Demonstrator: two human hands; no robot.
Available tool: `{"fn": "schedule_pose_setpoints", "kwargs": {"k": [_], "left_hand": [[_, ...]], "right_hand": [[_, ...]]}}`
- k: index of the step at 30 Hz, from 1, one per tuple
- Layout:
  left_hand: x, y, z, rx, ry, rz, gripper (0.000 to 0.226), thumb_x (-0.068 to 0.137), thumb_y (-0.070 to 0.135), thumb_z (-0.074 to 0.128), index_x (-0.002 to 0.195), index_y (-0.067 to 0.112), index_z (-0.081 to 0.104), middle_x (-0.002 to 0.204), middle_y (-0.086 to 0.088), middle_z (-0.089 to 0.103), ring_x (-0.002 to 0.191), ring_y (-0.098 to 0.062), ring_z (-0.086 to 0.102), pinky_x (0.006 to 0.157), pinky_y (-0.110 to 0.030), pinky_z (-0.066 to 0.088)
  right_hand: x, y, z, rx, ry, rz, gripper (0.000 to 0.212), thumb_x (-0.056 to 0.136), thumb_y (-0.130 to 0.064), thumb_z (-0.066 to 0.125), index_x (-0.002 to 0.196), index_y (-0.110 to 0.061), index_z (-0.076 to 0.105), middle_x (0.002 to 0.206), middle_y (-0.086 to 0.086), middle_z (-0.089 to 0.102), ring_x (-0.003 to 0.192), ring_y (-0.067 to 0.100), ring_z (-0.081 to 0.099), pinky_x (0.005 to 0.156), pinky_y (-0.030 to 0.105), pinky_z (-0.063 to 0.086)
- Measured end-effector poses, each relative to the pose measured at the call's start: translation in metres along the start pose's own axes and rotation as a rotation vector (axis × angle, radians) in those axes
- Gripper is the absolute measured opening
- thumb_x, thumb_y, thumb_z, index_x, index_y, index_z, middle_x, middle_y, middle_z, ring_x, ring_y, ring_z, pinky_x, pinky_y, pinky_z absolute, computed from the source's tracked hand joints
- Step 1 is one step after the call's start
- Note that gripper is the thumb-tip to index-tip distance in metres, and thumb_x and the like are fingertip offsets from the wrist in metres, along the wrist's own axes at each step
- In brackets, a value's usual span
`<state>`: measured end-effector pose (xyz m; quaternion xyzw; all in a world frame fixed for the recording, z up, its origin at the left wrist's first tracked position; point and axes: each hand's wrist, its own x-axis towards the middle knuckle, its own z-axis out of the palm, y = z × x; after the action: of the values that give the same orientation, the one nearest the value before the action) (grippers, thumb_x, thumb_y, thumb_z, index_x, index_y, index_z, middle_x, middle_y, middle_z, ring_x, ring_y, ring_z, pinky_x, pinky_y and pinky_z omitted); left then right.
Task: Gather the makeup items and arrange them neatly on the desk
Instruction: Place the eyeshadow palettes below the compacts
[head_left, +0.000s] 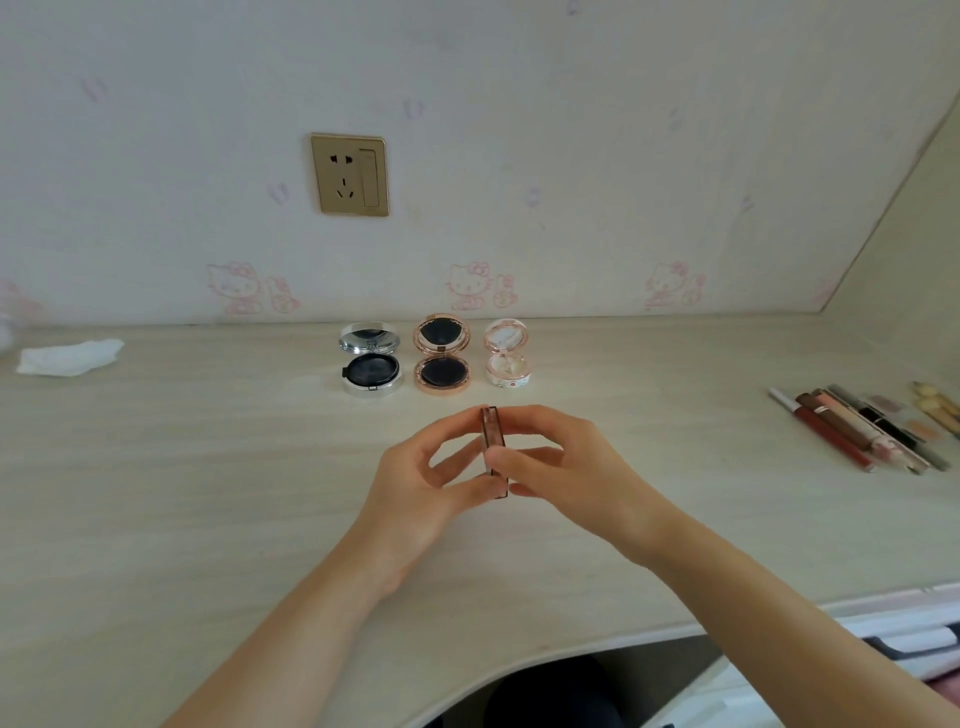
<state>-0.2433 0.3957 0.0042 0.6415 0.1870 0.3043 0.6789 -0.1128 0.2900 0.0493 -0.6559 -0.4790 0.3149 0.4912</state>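
Surface: pale wood-grain desk (208, 493) with a curved front edge, running back to the wall.
Room: cream wallpaper (571, 156) with faint pink cartoon cats along the bottom; gold wall socket with a switch (349, 174) above the desk, left of centre.
Back row: three round compacts standing open side by side near the wall, just beyond the hands: silver compact with dark pan (371, 358), rose-gold compact with dark pan (442, 359), small pink-and-white floral compact (507, 354).
Right side: cluster of brown, beige and dark makeup tubes and pencils (862, 428) lying side by side, well apart from the hands; partly cut off by the frame edge.
Left side: crumpled white tissue (67, 357) near the wall.
Hard to see: individual tubes and pencils too small to name; a blurred pale shape at the far left edge cannot be identified; white and dark objects at the lower right corner are cut off.
Task item: slim brown translucent rectangular case (494, 452), seen edge-on, held above the desk centre, in front of the rose-gold compact.
Left hand (421, 499): fingers curled, tips pinching the case's left face.
Right hand (566, 467): fingers curled, tips gripping its right face.
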Motion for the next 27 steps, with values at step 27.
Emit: {"fn": "schedule_pose_setpoints", "kwargs": {"k": [27], "left_hand": [[-0.002, -0.002, 0.002, -0.336, -0.158, -0.173, 0.035, 0.088, 0.023, 0.059, 0.114, 0.002, 0.067, 0.115, -0.028, 0.064, 0.111, -0.038, 0.062, 0.087, -0.036, 0.054]], "right_hand": [[0.000, 0.001, -0.008, -0.760, -0.060, -0.418, 0.067, 0.079, -0.037, 0.074, 0.138, -0.022, 0.046, 0.125, -0.010, 0.053, 0.110, 0.012, 0.052, 0.091, 0.033, 0.047]]}}
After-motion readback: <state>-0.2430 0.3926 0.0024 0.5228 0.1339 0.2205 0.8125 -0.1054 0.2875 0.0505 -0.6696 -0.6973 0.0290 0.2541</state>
